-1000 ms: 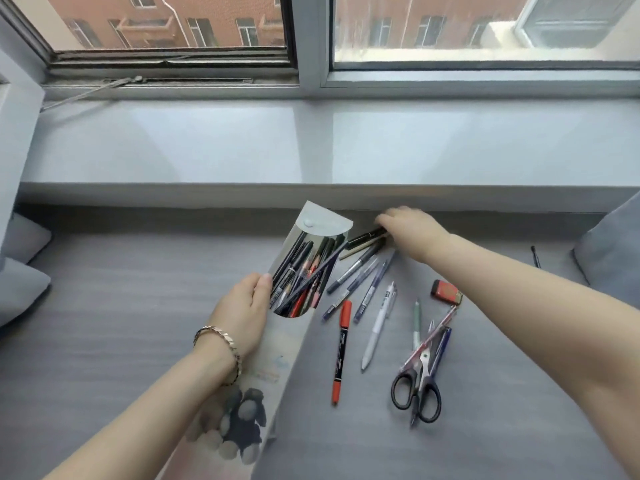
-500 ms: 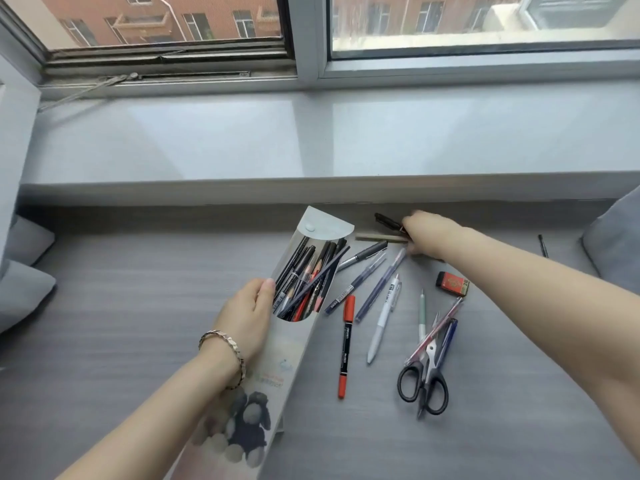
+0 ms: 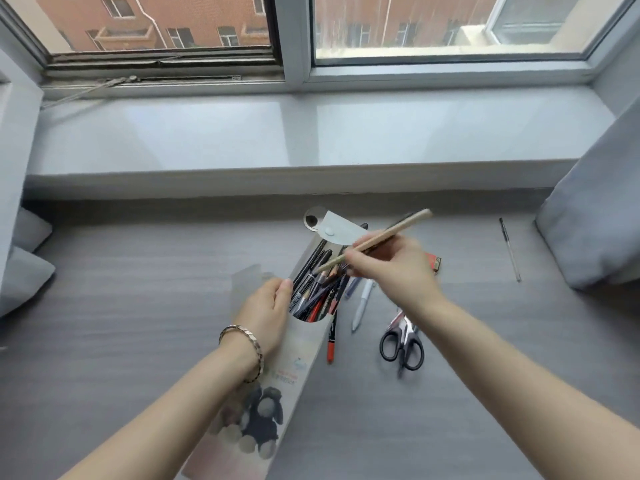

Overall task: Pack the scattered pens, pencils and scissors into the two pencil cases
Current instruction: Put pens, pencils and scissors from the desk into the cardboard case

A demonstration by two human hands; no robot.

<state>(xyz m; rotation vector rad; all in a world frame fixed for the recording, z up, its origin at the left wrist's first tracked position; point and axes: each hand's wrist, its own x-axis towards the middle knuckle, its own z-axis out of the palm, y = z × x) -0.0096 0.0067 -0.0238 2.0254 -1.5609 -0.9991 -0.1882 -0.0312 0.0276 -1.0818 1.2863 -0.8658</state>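
While the left hand (image 3: 266,313) grips the open pencil case (image 3: 294,358) at its mouth, the right hand (image 3: 394,268) pinches a tan pencil (image 3: 388,237) in curled fingers, tip just beyond them over that opening, so it likely needs sliding down among the pens (image 3: 318,289).

I see the pale pencil case (image 3: 298,348), printed with a dark plush figure, lying lengthwise on the counter (image 3: 138,323), its flap open and black, blue and red pens (image 3: 317,289) crowding its mouth. The left hand (image 3: 266,310) grips its edge. The right hand (image 3: 391,268) pinches a tan pencil (image 3: 394,232), tilted above the opening. Just right of the case lie a red marker (image 3: 332,336), a white pen (image 3: 361,306) and closed black-handled scissors (image 3: 402,336). A thin dark pen (image 3: 509,249) lies well apart, far right.
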